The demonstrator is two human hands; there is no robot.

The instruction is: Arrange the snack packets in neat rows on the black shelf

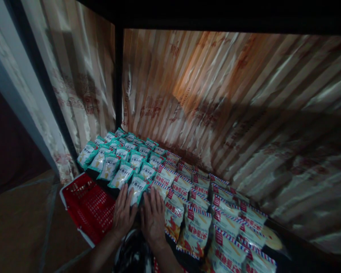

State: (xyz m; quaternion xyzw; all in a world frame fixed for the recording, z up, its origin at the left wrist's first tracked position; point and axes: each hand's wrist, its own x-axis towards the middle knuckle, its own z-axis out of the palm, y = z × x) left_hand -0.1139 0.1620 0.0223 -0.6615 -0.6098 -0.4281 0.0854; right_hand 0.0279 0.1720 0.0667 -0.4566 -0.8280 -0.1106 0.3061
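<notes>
Both of my hands are at the front edge of the dark shelf, on either side of a teal-and-white snack bag [138,186]. My left hand [124,212] has its fingers stretched out, with the tips at that bag's left edge. My right hand [154,214] lies flat with fingers extended, its tips by the bag's right side and against a red-lettered snack bag [160,189]. Neither hand is closed round anything. Rows of teal bags [110,167] stand to the left. Rows of red-lettered bags with striped edges [197,229] stand to the right.
A red plastic basket [88,201] with a pale rim sits below the shelf at the left, over the tiled floor [19,223]. Pleated, printed sheeting [170,87] hangs behind the bags. A dark upright post [119,79] stands at the corner.
</notes>
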